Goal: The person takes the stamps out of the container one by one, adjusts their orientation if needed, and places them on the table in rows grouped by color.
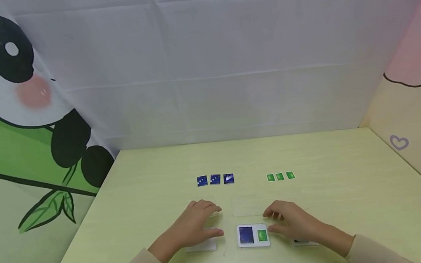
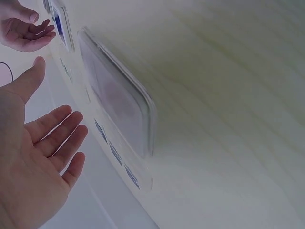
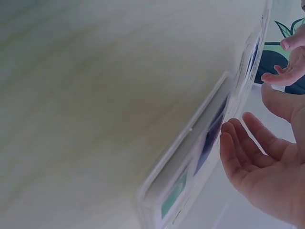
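Observation:
My left hand (image 1: 196,225) hovers with relaxed fingers over a white flat case (image 1: 202,247), which it partly hides. In the left wrist view that case (image 2: 116,98) lies beside the hand, its face pale. A middle white case (image 1: 256,243) holds a dark blue card (image 1: 246,235) and a smaller green card (image 1: 262,235). Just right of it is my right hand (image 1: 295,220), fingers loosely bent, nothing held. Whether its thumb touches the case's edge I cannot tell. Below that hand lies another case (image 3: 164,179) with a blue and a green piece, mostly hidden in the head view.
Behind the hands are a row of three blue cards (image 1: 215,179) and a row of three small green cards (image 1: 280,176). A clear transparent cover (image 1: 246,205) lies behind the middle case. A white cloth (image 1: 226,62) hangs at the back edge of the table (image 1: 143,188).

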Demonstrator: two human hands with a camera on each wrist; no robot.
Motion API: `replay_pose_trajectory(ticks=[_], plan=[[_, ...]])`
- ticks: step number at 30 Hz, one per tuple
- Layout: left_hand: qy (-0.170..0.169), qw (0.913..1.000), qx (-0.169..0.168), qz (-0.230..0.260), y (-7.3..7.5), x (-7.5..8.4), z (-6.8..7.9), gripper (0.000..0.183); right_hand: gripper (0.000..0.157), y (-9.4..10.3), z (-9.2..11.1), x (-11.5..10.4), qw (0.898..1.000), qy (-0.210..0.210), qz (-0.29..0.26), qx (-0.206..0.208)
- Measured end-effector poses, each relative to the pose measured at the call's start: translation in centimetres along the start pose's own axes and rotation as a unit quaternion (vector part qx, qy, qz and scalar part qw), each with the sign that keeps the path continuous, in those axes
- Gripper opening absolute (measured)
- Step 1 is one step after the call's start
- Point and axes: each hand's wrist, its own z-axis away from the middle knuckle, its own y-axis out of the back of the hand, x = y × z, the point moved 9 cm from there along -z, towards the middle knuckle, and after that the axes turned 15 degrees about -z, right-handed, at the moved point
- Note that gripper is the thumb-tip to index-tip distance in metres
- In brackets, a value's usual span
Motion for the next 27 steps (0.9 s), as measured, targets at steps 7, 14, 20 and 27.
replay_pose_trajectory(ticks=[7,14,20,27], plan=[[-0.002,1.0,-0.006,0.004,-0.1,0.4,-0.3,0.055,0.031,-0.6,0.3,-0.1,1.0,0.002,0.011,0.002],[-0.005,0.9998,-0.016,0.004,-0.4,0.9,-0.8,0.056,0.035,-1.2,0.3,-0.4,0.999,0.018,0.051,0.002],[-0.008,0.9998,-0.021,0.002,-0.7,1.4,-1.3,0.056,0.04,-1.5,0.6,-0.8,0.995,0.026,0.092,0.014],[-0.013,0.9997,-0.021,0.003,-1.0,1.9,-1.5,0.056,0.05,-2.2,0.6,-0.7,0.992,0.02,0.121,0.018]])
